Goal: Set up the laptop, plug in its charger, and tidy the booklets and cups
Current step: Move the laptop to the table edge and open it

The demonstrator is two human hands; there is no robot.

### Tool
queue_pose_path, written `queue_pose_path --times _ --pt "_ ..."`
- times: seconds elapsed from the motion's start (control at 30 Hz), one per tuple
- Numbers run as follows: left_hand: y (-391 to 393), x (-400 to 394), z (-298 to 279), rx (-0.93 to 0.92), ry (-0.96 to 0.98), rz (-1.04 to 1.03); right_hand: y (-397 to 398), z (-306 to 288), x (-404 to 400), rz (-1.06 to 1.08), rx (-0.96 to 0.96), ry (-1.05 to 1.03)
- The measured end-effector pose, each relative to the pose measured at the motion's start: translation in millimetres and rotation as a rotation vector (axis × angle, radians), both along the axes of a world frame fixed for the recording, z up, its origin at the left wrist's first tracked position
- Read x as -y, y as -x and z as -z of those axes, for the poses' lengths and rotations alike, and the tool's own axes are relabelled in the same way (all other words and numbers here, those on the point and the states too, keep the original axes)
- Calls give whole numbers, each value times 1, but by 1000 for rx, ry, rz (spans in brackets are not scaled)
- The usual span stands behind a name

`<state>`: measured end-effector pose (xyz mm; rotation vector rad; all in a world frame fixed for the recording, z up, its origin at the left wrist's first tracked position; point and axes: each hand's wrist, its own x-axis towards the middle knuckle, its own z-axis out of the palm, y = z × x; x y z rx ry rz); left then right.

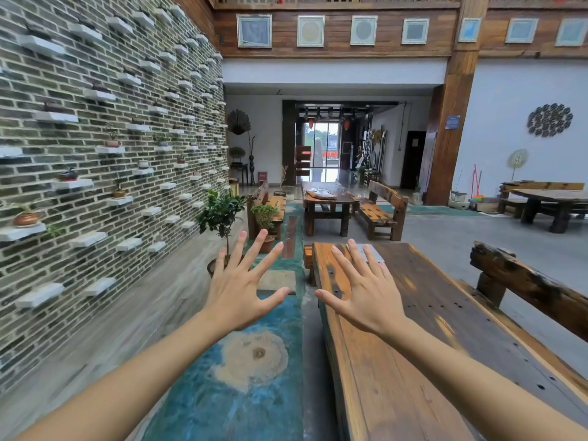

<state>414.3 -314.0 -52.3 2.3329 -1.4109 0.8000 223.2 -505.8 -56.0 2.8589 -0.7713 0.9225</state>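
Note:
My left hand [242, 284] is stretched out in front of me with its fingers spread and nothing in it, held over the blue floor strip. My right hand [362, 292] is also spread and empty, held above the left edge of a long wooden table [423, 313]. A closed silver laptop [370, 253] lies flat at the far end of that table, partly hidden behind my right fingers. No charger, booklets or cups show in this view.
A rough wooden bench [528, 288] runs along the table's right side. Potted plants [221, 218] stand on the floor ahead left, by a brick wall with small shelves. Further back stand another wooden table [327, 198] with benches and a third table [553, 202] at the right.

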Motion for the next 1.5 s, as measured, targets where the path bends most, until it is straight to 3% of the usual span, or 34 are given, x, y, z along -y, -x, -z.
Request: queue_pose_path --times 0.37,0.67,1.13,1.5 --pt "-192 132 -22 15 11 73 -175 18 127 109 9 -74" --pt "-303 251 4 0 -39 125 -270 26 247 164 -35 -144" --pt "-496 507 10 -38 -48 147 -469 39 508 192 -26 -142" --pt "-639 655 44 -68 -80 154 -591 67 652 234 -85 -150"
